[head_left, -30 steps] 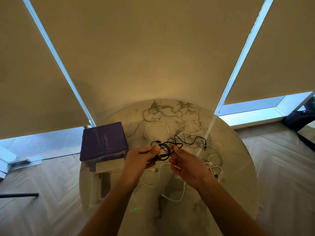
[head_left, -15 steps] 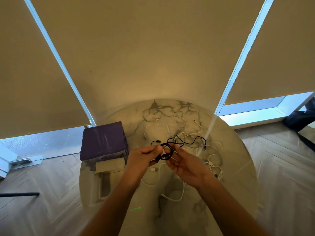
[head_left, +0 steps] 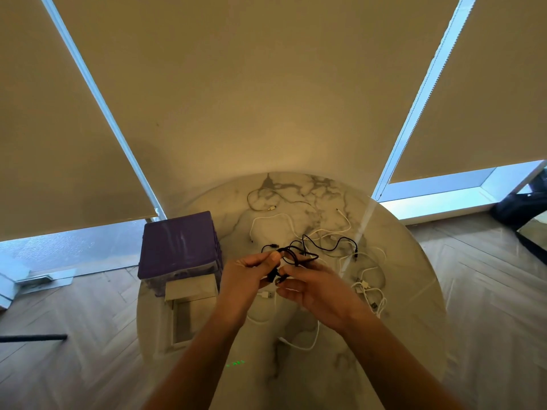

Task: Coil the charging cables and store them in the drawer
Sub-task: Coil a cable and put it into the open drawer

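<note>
Both hands (head_left: 284,279) pinch the black cable (head_left: 299,253) above the table (head_left: 408,291).

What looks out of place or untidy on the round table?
Several white cables lie loose and tangled across the marble table instead of coiled. Both hands hold a half-coiled black cable. The purple box's drawer stands open.

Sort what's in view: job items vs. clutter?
Job:
- black cable, held in left hand and right hand
- white cables on table
- purple drawer unit
- open drawer

Clutter:
- dark bag on floor
- black rod on floor
</note>
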A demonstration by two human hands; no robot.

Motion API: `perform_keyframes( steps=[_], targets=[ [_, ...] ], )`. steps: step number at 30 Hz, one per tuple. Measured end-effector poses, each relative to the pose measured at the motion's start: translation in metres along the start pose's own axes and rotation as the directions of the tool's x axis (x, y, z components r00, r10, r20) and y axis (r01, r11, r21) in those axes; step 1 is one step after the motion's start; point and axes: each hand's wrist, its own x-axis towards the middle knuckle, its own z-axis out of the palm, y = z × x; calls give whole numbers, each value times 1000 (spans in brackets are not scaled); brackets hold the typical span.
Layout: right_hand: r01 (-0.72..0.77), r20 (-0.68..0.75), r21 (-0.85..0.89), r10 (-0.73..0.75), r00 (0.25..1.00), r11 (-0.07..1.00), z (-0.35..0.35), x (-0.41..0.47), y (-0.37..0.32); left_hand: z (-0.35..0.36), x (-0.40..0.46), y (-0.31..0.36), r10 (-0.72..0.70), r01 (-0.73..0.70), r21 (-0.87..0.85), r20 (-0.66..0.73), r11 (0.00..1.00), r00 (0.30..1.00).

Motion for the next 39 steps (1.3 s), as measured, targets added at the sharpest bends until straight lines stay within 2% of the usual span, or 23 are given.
perform_keyframes(
  steps=[3, 7, 9, 11, 13, 18, 21, 23, 27, 31, 34, 37, 39],
  targets=[
    [41, -73, -81, -47, 996, 996, 3, 1, 1, 2, 1, -1, 8, -8, -5, -4, 1000, 1000],
    [-72, -110, -333, 38, 993, 940, 2, -3, 6, 1, 9, 3, 4, -5, -29, -52, 1000, 999],
    [-105, -165, -529, 20, 986, 842, -3, -2, 11, 1, 15, 5, 1, -3, -27, -79, 1000, 997],
    [-114, -205, -716, -51, 977, 689, -10, 2, 15, 1, 19, 6, -2, -2, -36, -103, 999, 995],
    [-139, -235, -819, -104, 966, 557, -18, 5, 20, 0, 21, 7, 5, -11, -44, -122, 999, 993],
    [-161, -282, -870, -202, 938, 467, -30, 6, 30, -2, 26, 5, 18, -27, -62, -135, 998, 991],
    [-168, -262, -881, -161, 952, 443, -25, 7, 25, -2, 26, 4, 4, -15, -81, -128, 997, 992],
    [-131, -234, -848, -141, 962, 513, -14, 8, 20, -3, 25, 5, 16, -26, -87, -115, 996, 993],
    [5, -241, -795, -324, 915, 606, 5, 12, 5, -2, 18, 4, 45, -48, -89, -36, 995, 998],
    [78, -220, -745, -354, 909, 662, 7, 14, 1, -3, 16, 0, 56, -57, -72, -6, 996, 998],
    [86, -185, -808, -391, 902, 582, 4, 14, 7, -5, 16, -1, 79, -80, -44, -32, 996, 996],
    [112, -115, -906, -494, 862, 407, 0, 17, 14, -6, 16, -2, 85, -86, -31, -45, 996, 995],
    [127, -105, -911, -519, 848, 392, -2, 18, 14, -6, 15, -4, 92, -92, -17, -32, 996, 995]
  ],
)
